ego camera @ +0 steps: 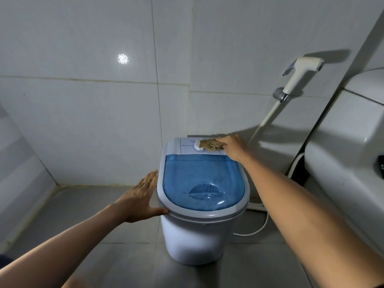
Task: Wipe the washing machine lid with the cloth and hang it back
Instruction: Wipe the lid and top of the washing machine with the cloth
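Both hands are at the machine. My right hand holds the crumpled brown cloth, fingers bent over its right end, and presses it on the white control panel at the far end of the washing machine. The cloth lies with its long side from left to right and covers part of the round dial. My left hand is flat, fingers straight, with its thumb touching the grey rim on the left side. The blue lid is closed; its long axis runs away from me, with the rounded end toward me. On the right wall hangs a white sprayer, beside a toilet tank.
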